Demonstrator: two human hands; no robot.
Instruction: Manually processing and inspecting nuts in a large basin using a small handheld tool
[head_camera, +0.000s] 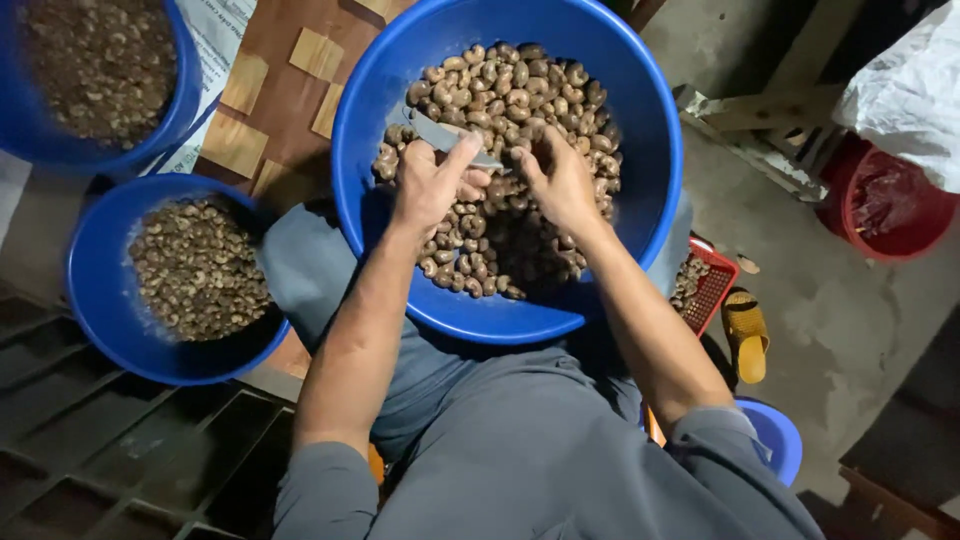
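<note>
A big blue basin (650, 120) rests on my lap, heaped with pale unshelled cashew nuts (520, 90). My left hand (432, 182) is closed around a small grey knife (440, 135) whose blade points up and left over the nuts. My right hand (560, 180) is beside it, fingers pinched on a single nut at the knife's tip; the nut itself is mostly hidden by the fingers. Both hands hover over the middle of the basin.
Two more blue basins with darker nuts lie to the left (110, 300) and top left (185, 100). A small red basket (718, 285), a yellow sandal (745, 335), a red bucket (900, 215) and a white sack (905, 90) are on the right.
</note>
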